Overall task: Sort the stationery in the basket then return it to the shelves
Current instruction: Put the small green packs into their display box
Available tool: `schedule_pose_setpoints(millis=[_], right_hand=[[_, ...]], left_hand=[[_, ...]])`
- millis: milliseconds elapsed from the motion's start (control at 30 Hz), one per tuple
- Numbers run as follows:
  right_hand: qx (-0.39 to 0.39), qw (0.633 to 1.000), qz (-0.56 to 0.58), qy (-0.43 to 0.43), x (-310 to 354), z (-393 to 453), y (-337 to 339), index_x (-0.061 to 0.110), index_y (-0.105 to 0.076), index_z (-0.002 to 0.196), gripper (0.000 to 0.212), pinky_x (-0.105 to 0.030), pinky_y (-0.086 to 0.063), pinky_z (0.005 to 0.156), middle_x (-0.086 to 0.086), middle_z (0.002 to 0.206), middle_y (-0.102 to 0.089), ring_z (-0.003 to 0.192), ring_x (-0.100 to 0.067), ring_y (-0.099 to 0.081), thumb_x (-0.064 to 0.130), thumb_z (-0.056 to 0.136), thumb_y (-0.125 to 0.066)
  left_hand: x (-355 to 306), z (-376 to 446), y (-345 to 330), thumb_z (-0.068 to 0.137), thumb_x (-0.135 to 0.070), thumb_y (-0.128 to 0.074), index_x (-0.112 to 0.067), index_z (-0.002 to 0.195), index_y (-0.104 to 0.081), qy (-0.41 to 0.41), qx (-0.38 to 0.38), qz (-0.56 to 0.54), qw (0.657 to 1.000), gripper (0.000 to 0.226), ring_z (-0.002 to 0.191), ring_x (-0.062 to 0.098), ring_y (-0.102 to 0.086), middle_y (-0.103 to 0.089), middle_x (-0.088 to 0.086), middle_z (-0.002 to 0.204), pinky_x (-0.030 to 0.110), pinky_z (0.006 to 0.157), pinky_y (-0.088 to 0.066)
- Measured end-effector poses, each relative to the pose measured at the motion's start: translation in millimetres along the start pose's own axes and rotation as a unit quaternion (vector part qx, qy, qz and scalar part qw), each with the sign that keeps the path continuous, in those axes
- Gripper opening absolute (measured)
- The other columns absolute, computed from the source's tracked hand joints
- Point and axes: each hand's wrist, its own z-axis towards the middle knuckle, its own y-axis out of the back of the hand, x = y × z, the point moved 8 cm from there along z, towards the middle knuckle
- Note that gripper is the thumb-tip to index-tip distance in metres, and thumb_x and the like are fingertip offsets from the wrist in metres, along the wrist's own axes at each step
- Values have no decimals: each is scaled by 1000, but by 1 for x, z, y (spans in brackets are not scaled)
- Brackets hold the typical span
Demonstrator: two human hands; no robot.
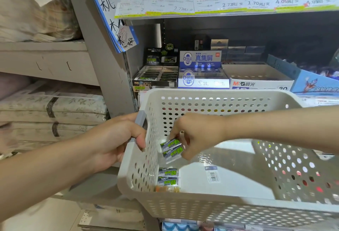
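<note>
A white perforated basket (229, 207) is held up in front of the shelves. My left hand (117, 139) grips its grey left handle (140, 120). Inside the basket my right hand (194, 133) pinches two small grey-and-green erasers (171, 149) above the basket floor. Two more of the same erasers (167, 177) lie in the near left corner, with a small orange item (167, 188) just in front of them. A barcode sticker (212, 174) lies on the basket floor.
The shelf behind holds a black-and-green eraser display box (156, 76), a blue-and-white box (202, 76), a white M&G box (256, 78) and a blue carton (315, 82). Price labels (229, 4) line the shelf above. Folded bedding (53, 109) fills the left shelves.
</note>
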Motion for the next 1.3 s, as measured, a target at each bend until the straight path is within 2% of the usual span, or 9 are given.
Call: schedule_pose_setpoints(millis=[133, 233, 367, 500, 633, 767, 833, 1033, 1300], right_hand=[[-60, 997, 40, -9, -5, -7, 39, 14, -72, 104, 34, -15, -42, 56, -7, 85, -68, 55, -7, -50, 17, 70, -74], [-85, 993, 84, -9, -8, -11, 66, 19, -72, 103, 31, -13, -41, 53, 4, 74, -67, 54, -3, -52, 18, 72, -73], [-158, 980, 115, -27, -16, -14, 107, 20, -69, 103, 29, -2, -37, 53, 24, 62, -63, 54, 13, -55, 12, 76, -72], [-242, 962, 115, -57, -33, -7, 143, 18, -67, 107, 34, -7, -39, 55, 6, 89, -64, 59, 0, -53, 21, 74, -75], [-273, 955, 47, -105, -53, 9, 160, 13, -67, 108, 35, -7, -38, 50, -5, 94, -68, 70, -11, -54, 22, 74, -72], [-249, 957, -23, -148, -62, 25, 162, 9, -66, 114, 40, -12, -41, 48, -2, 87, -60, 64, -10, -52, 22, 76, -68], [-227, 958, -46, -167, -64, 35, 162, 7, -66, 113, 40, -21, -44, 57, -5, 89, -63, 71, -18, -56, 22, 76, -68], [-133, 965, -87, -207, -74, 60, 159, 9, -66, 110, 45, -39, -58, 80, -9, 96, -68, 84, -27, -66, 35, 74, -71], [-79, 978, -94, -169, -56, 92, 161, 7, -67, 110, 42, -35, -54, 85, -14, 109, -67, 96, -26, -64, 33, 77, -70]], left_hand=[[3, -2, 7, 46, 4, -50, -25, 91, -75, 1, -4, 3, 1000, 60, 97, 44, -65, -69, 22, 105, 52, 86, -51], [5, -3, 14, 45, 4, -50, -27, 89, -75, 4, -13, -2, 1000, 59, 96, 42, -64, -70, 22, 104, 54, 89, -49], [8, -3, 21, 64, 11, -46, -26, 94, -74, 1, 1, 2, 1000, 55, 89, 36, -66, -72, 18, 99, 43, 73, -57], [10, -5, 25, 51, 10, -49, -22, 100, -72, 3, 10, -9, 1000, 63, 88, 37, -67, -72, 18, 98, 49, 79, -56], [11, -8, 27, 44, 6, -49, -19, 97, -72, 10, 20, -8, 1000, 63, 82, 35, -70, -73, 18, 96, 52, 80, -55], [10, -12, 28, 54, 11, -49, -19, 93, -73, 9, 21, -8, 1000, 55, 76, 34, -70, -73, 17, 92, 54, 85, -51], [8, -14, 29, 45, 8, -49, -19, 91, -74, 9, 19, -6, 1000, 58, 74, 34, -69, -73, 17, 89, 60, 93, -44], [7, -13, 36, 43, 5, -49, -19, 93, -73, 12, 7, -11, 1000, 60, 83, 38, -66, -72, 20, 94, 58, 91, -48], [10, -10, 49, 43, 3, -51, -22, 101, -72, 23, -15, 3, 1000, 67, 103, 45, -62, -72, 19, 100, 64, 102, -36]])
